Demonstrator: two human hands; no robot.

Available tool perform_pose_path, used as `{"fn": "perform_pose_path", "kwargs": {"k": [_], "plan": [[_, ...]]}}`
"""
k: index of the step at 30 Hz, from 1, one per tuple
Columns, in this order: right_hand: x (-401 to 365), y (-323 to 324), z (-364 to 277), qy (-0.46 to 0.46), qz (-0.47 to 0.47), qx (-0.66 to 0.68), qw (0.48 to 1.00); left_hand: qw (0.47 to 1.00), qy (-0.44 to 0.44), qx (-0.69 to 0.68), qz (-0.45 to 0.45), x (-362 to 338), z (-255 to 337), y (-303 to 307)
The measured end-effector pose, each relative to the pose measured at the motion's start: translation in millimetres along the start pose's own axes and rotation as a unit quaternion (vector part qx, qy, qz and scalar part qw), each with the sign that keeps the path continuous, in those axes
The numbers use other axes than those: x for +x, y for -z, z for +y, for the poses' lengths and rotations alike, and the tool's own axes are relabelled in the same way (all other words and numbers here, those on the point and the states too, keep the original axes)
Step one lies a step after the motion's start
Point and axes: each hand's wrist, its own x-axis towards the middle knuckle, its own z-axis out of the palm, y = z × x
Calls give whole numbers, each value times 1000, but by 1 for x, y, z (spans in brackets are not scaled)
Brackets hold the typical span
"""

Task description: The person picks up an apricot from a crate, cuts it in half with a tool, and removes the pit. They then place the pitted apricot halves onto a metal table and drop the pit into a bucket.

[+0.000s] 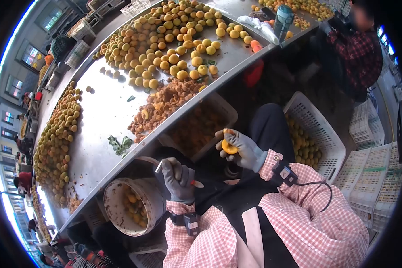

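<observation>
My left hand (pixel 177 178), in a grey glove, is closed around a small knife (pixel 198 184). Its pale end sticks out past the thumb side and a short blade shows on the other side. In my gloved right hand (pixel 245 149) is a cut apricot (pixel 229 147), orange flesh facing up, pinched between thumb and fingers. The two hands are apart, above my lap. Left of my left hand stands a white bucket (pixel 113 207) with apricot pieces (pixel 135 205) inside. Beyond both hands, a heap of brown apricot pits (pixel 165 100) lies along the metal table's edge.
Whole apricots (pixel 156 44) cover much of the metal table (pixel 103 105), with another pile (pixel 58 143) at left. Green leaves (pixel 119 145) lie near the edge. A white crate (pixel 332 154) of apricots stands at my right. A person in a plaid shirt (pixel 355 53) sits at upper right.
</observation>
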Motion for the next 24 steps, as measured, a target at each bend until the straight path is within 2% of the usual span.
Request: {"fn": "perform_pose_path", "kwargs": {"k": [3,4,6,7,8,10,11,12,14,16,18,20,21,24], "plan": [[19,-3,-7,-14,74,-2,997,1000,17,-6,10,-2,-4,14],[32,-1,-4,-13,72,-6,997,999,31,-7,15,-1,-5,20],[59,2,1,54,105,61,991,998,50,-25,30,3,-7,32],[65,-1,-4,55,157,22,986,997,61,-25,43,4,-8,33],[75,4,-5,75,226,-112,965,996,73,-25,55,4,-9,36],[110,49,18,216,306,-210,903,996,76,-28,43,8,-14,46],[107,51,20,198,313,-192,909,993,96,-28,59,8,-15,50],[115,73,37,225,290,-167,915,990,117,-29,76,9,-16,53],[86,40,23,20,227,1,974,990,119,-20,73,11,-17,53],[79,34,26,-45,195,-27,979,990,128,1,62,14,-17,53],[80,22,23,-44,167,-49,984,990,130,2,50,18,-21,56],[84,-8,10,30,109,-147,983,987,147,36,49,20,-23,54],[92,-23,-2,61,95,-154,982,986,151,46,44,20,-23,53],[115,-66,-53,82,112,-226,964,983,163,74,34,21,-23,50]]}}
